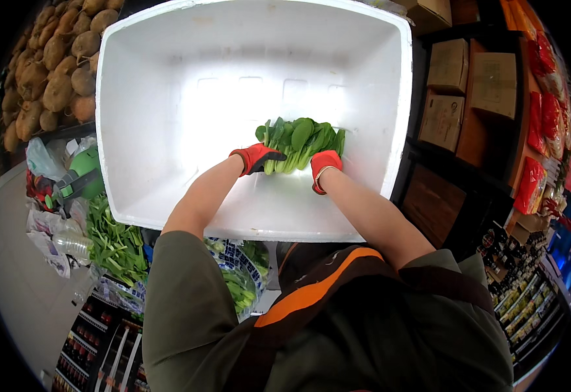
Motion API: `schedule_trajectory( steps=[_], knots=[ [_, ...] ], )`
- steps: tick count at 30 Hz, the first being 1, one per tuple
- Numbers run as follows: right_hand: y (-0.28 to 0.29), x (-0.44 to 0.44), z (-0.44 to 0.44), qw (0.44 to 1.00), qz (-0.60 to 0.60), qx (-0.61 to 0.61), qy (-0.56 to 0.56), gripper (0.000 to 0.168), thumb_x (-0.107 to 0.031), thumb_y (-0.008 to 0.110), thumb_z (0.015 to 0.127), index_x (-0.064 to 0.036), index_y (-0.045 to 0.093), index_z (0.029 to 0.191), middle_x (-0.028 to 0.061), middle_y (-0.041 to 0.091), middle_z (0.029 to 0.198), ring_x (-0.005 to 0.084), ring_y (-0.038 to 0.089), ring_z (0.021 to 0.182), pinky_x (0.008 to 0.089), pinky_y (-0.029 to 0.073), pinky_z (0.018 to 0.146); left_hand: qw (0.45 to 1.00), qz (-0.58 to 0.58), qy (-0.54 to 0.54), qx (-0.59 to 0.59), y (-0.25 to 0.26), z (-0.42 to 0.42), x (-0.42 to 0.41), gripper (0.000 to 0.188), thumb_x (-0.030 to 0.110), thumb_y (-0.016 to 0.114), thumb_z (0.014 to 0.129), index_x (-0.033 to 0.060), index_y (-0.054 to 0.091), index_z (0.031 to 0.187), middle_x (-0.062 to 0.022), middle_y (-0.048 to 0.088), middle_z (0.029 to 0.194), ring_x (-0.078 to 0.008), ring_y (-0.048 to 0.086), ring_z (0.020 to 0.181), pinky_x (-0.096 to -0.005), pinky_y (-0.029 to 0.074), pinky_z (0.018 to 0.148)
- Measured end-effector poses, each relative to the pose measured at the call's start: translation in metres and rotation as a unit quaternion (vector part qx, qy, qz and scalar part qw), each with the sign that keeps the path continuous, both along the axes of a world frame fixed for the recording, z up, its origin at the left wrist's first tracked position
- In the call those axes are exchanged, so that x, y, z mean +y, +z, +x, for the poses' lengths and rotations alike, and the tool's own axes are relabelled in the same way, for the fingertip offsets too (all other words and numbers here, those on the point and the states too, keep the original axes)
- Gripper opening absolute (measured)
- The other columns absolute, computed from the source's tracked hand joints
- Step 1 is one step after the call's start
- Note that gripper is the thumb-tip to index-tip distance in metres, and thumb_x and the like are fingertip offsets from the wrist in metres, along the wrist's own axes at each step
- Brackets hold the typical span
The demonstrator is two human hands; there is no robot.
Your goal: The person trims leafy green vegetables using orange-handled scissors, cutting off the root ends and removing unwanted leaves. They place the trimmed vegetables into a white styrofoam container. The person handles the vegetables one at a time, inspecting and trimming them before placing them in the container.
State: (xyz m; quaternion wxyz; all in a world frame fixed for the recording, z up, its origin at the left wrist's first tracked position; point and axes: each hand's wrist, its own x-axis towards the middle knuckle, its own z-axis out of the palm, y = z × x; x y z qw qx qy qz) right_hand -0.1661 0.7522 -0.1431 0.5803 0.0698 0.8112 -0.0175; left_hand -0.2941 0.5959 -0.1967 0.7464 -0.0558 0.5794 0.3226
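Inside a white polystyrene foam box (153,132) lies a row of leafy greens with pale stems (297,142), probably choy sum. The leaves point towards the far wall and the stem ends towards me. My left hand (258,158), in a red glove with a dark palm, grips the left end of the row, its thumb over the stems. At the right end, my right hand (325,169) in a similar red glove is closed against the greens; its fingertips are hidden. The rest of the visible box floor is bare and brightly lit.
Brown root vegetables (55,63) are heaped at upper left. Below them are a green spray bottle (85,171), loose greens (114,242) and plastic bags. Bagged vegetables (239,279) lie near my body. Shelves with cardboard boxes (493,83) stand on the right.
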Motion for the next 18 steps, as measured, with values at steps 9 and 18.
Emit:
schedule_trajectory(
  steps=[9,18],
  knots=[
    [-0.034,-0.028,0.021,0.996,-0.08,0.041,-0.014,0.015,-0.023,0.066,0.068,-0.019,0.071,0.081,0.0043,0.067,0.079,0.0196,0.067,0.077,0.0333,0.051,0.063,0.999,0.031,-0.008,0.003,-0.006,0.004,-0.011,0.039,0.032,0.07,0.078,0.008,0.06,0.107,-0.0042,0.062,0.097,-0.0131,0.059,0.082,-0.0271,0.049,0.073],
    [-0.043,-0.057,0.009,0.727,0.092,0.076,-0.676,0.041,-0.032,0.063,0.078,-0.01,0.053,0.111,0.014,0.06,0.115,0.0322,0.059,0.103,0.0389,0.049,0.082,0.991,0.113,-0.062,0.036,-0.001,-0.001,-0.015,0.034,0.017,0.061,0.086,0.0148,0.057,0.12,-0.0036,0.06,0.105,-0.0135,0.06,0.092,-0.0292,0.05,0.082]
  ],
)
